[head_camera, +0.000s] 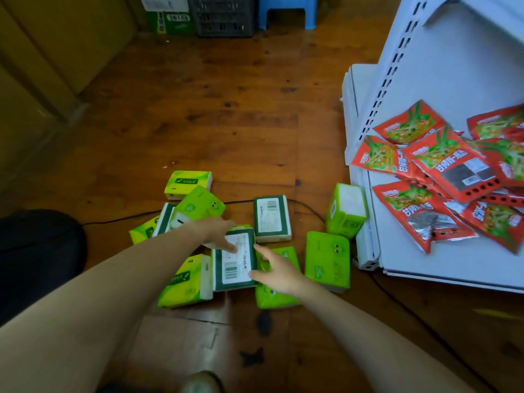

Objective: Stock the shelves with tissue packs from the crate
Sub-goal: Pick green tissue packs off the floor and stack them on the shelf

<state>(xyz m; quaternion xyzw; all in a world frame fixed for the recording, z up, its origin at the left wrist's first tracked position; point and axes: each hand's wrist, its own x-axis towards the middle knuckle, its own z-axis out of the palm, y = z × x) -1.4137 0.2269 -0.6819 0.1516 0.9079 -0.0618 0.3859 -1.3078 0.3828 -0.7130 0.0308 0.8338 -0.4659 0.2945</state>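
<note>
Tissue pack [236, 275], label up on the floor [226, 123] amid scattered green packs [327, 259]. Our left hand [218, 236] lies flat across it and our right hand [276, 272] splays against its right edge. Neither is curled round it; we're likely steadying it for the shelf [453, 259].

Moderate, even indoor light with a warm cast lies over the wooden floor [226, 123]. The white shelf [453, 80] at the right of the frame is the brightest area, cool and slightly washed out. The upper left corner is dim and yellowish. Shadows are soft, and the tissue packs [272, 219] throw only faint dark edges. Small glints show on the foil snack packets [425, 205]. A dark shape [37, 251] at the left edge has almost no detail. Print on the packs is blurred. Wide-angle distortion bends the shelf upright and stretches the forearms [85, 321] toward the lower corners.
</note>
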